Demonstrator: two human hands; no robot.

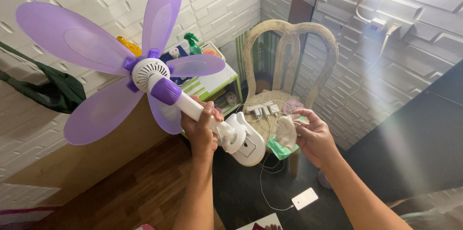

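Observation:
My left hand [201,132] grips the white neck of a small fan [159,83] held up in the air. The fan has several translucent purple blades, a white vented hub, a purple collar and a white clip base [246,144] near my wrist. My right hand [313,136] is to the right of the base, holding a crumpled whitish cloth [286,132] between fingers and thumb, a short gap away from the fan.
A worn cream plastic chair [289,49] stands behind, with chargers and a green item on its seat. A cabinet [214,83] with bottles is at the left wall. A dark green cloth [58,90] hangs left. A white power bank [305,198] lies on the dark floor.

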